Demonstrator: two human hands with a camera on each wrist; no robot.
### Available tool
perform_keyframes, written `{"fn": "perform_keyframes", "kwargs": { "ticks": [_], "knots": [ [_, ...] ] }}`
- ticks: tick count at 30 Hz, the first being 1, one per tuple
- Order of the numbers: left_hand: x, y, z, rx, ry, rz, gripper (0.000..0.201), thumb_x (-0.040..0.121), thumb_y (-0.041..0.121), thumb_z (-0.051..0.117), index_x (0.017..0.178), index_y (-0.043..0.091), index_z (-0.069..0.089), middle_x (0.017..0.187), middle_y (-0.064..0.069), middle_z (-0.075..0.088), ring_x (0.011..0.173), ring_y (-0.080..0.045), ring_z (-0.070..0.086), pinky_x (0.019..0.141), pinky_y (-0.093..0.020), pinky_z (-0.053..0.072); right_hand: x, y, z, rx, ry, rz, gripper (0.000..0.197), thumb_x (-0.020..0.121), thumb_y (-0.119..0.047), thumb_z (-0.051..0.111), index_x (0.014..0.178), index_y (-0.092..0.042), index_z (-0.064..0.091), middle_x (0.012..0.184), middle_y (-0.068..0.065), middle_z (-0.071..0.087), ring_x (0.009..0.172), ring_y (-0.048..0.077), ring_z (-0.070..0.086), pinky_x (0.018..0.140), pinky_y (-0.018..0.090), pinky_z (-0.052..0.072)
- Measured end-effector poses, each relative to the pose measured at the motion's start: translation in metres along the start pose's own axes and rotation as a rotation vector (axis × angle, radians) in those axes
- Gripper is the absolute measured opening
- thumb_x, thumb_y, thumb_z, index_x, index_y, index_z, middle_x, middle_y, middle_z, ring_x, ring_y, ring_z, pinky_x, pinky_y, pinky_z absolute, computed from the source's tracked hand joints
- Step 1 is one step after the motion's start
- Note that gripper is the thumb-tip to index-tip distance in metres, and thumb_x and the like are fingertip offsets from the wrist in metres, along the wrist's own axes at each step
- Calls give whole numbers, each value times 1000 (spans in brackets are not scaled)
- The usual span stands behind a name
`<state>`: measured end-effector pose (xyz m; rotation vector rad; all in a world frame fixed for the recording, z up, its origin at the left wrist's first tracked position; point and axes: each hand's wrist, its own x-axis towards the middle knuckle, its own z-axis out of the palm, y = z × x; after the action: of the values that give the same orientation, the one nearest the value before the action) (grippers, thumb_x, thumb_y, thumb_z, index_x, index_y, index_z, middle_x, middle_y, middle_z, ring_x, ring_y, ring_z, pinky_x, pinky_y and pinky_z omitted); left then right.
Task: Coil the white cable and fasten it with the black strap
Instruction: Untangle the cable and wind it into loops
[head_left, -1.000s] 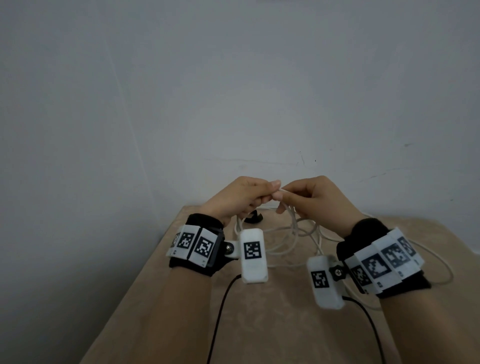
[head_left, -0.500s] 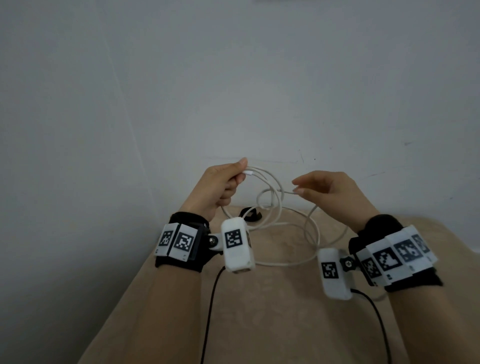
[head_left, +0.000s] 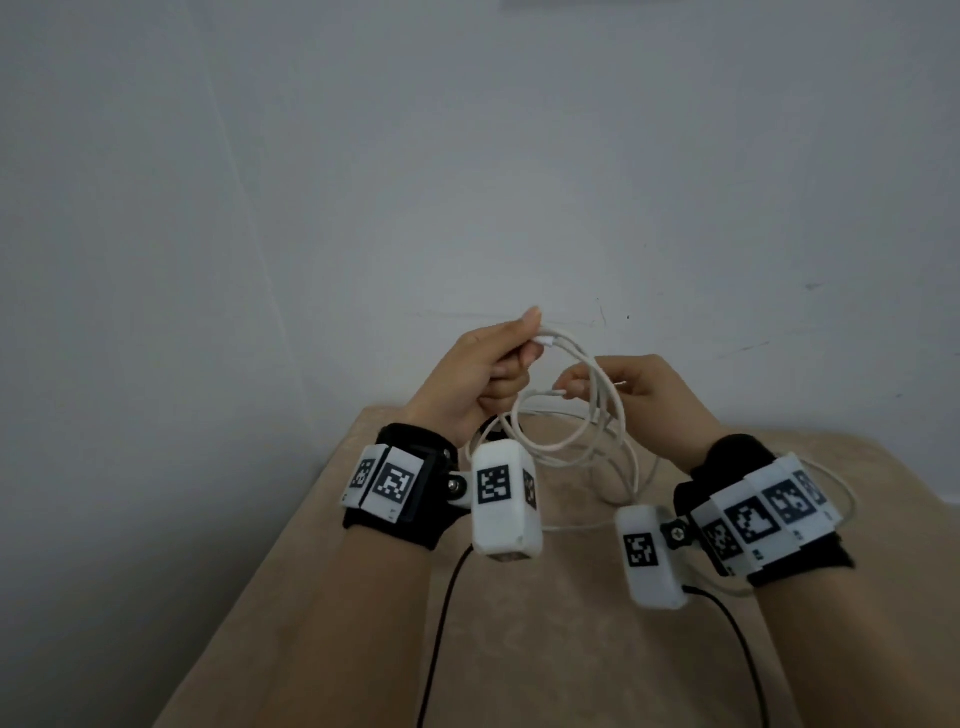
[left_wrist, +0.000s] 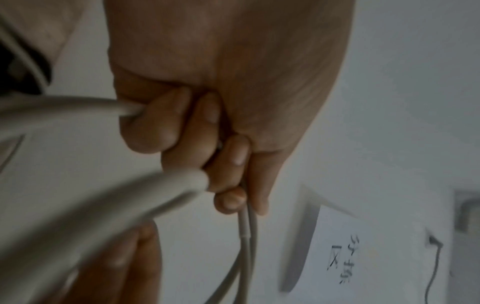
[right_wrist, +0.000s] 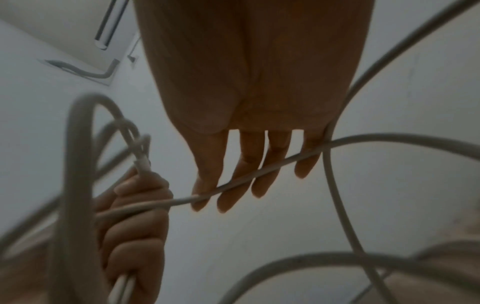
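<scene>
My left hand (head_left: 493, 374) is raised above the table and grips gathered loops of the white cable (head_left: 587, 415) in a fist, with one connector (head_left: 545, 340) sticking out by the thumb. The left wrist view shows its fingers (left_wrist: 207, 133) curled round the cable (left_wrist: 244, 246). Close on the right, my right hand (head_left: 623, 395) has straight fingers (right_wrist: 246, 164), and a strand of the cable (right_wrist: 259, 170) lies across them. The black strap (head_left: 491, 423) lies on the table behind the left hand, mostly hidden.
The beige table (head_left: 519, 649) meets a plain wall at its far edge. Slack white cable (head_left: 831, 483) trails over the table behind my right wrist. Black leads (head_left: 441, 597) hang from both wrist cameras toward me.
Both hands rose from near the table and parted, drawing out a loop. The right hand has since come back toward the left, bringing a strand with it.
</scene>
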<state>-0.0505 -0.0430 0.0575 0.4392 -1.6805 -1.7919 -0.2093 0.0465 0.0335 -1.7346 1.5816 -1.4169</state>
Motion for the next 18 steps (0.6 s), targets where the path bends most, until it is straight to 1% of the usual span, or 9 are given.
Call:
{"fn": "perform_keyframes", "kwargs": {
  "ticks": [2,3,6,8,11,13,14,15,18],
  "knots": [
    [2,0,1,-154,13,4,44,94,39,47,57,16,50,42,10,25,34,-2,18,35,-17,11,-1,0,5,92,-14,-10,26,87,-1,60,78,-23,70,74,-18,73,74,-3,66,74,15,52],
    [3,0,1,-226,20,4,45,96,38,46,57,15,50,43,9,25,33,-2,18,35,-16,11,-1,2,7,115,-14,-11,27,87,0,60,79,-23,70,75,-18,73,76,-2,67,75,16,53],
    [5,1,-4,-354,53,-14,46,98,40,42,59,15,49,43,9,25,30,-3,19,35,-17,9,-2,3,15,228,-38,32,18,85,-2,62,86,-17,72,82,-7,75,84,7,70,82,24,55],
    [6,1,-8,-362,88,-31,44,98,41,42,62,15,46,42,9,26,29,-4,19,31,-14,13,-3,2,18,309,-41,60,12,78,-4,67,89,-10,72,85,1,75,86,13,70,86,28,55],
    [6,2,-17,-429,119,-48,44,98,42,42,63,16,44,41,9,27,27,-5,19,29,-14,16,-3,5,16,355,26,60,13,72,-16,70,82,-9,72,81,3,74,81,12,68,84,26,55],
    [5,3,-24,-512,106,-41,49,98,43,40,58,16,48,40,8,29,27,-5,22,29,-14,16,-3,11,11,310,91,79,16,73,-24,69,81,-10,73,78,1,73,78,10,65,78,22,53],
    [5,3,-29,-548,93,-33,53,98,44,38,55,16,51,39,8,30,26,-5,23,30,-15,15,-3,14,9,295,108,105,13,76,-23,69,79,-11,73,76,-1,72,76,9,63,77,22,51],
    [4,4,-33,-583,79,-21,56,98,45,36,53,17,52,38,7,30,26,-5,24,30,-15,15,-4,16,6,296,114,134,10,81,-19,67,77,-12,73,73,-3,71,76,11,61,77,24,51],
    [1,6,-47,-663,75,25,58,97,47,33,51,17,54,37,6,31,25,-6,26,32,-15,14,-3,18,0,395,138,206,22,91,-8,56,74,-6,69,69,1,67,75,19,60,83,32,54]
  ]
}}
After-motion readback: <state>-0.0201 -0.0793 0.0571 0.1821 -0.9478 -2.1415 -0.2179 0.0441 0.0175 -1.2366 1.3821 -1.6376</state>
